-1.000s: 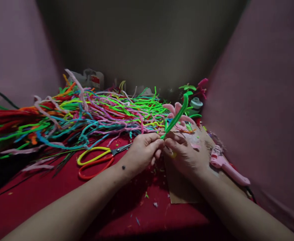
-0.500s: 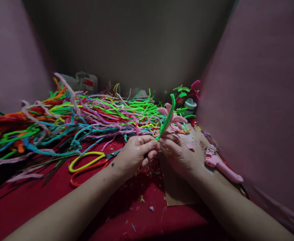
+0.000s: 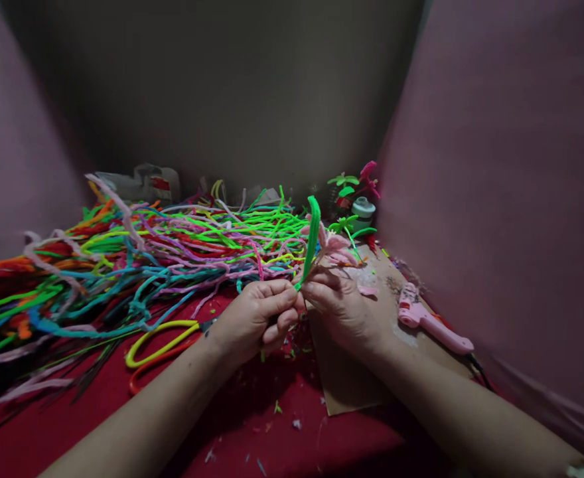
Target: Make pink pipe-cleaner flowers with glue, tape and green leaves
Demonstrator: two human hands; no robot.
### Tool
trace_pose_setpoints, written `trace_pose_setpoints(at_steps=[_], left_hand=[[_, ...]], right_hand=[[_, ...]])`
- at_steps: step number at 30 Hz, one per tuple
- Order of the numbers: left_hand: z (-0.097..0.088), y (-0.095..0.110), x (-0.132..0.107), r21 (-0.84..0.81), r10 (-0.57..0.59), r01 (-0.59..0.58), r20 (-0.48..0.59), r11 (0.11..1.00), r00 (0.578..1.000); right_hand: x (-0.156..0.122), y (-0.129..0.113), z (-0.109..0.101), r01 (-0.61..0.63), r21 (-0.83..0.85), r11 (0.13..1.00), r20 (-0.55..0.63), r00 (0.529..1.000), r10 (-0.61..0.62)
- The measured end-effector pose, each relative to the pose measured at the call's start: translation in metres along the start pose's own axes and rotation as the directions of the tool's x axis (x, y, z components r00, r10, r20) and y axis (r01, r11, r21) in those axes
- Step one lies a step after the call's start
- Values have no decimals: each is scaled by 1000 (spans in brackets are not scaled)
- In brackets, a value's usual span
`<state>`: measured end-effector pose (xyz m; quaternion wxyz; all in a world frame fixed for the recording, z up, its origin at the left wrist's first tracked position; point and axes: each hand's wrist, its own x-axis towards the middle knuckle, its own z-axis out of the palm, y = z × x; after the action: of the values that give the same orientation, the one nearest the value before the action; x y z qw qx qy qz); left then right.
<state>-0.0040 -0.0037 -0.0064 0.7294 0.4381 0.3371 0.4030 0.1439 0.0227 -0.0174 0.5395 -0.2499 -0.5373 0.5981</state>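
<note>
My left hand [image 3: 267, 312] is closed in a pinch on the lower end of a bright green pipe-cleaner leaf [image 3: 312, 232], which stands nearly upright with its tip curled over. Right beside it, my right hand [image 3: 339, 302] has its fingers closed around the base of a pink pipe-cleaner flower [image 3: 336, 244]; the stem is mostly hidden by my fingers. The leaf's base and the flower's stem meet between both hands. Partly behind my left wrist lie scissors [image 3: 165, 342] with one yellow and one red handle loop.
A big heap of coloured pipe cleaners [image 3: 172, 245] spreads across the left and back. At right, a pink glue gun [image 3: 434, 322] rests on a cardboard sheet [image 3: 352, 385]. Behind it stand a pale-lidded bottle [image 3: 363, 209] and finished-looking flowers [image 3: 369, 178]. Scraps litter the red cloth [image 3: 252, 431].
The green leaf has turned more upright, and its broad side shows more. Both hands keep their pinch close together. The whole view has shifted slightly.
</note>
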Motion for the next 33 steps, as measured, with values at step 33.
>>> trace_pose_setpoints(at_steps=[33], left_hand=[[2, 34, -16, 233, 238, -200, -150, 952, 959]], right_hand=[[-13, -14, 13, -412, 103, 905, 296, 882, 367]])
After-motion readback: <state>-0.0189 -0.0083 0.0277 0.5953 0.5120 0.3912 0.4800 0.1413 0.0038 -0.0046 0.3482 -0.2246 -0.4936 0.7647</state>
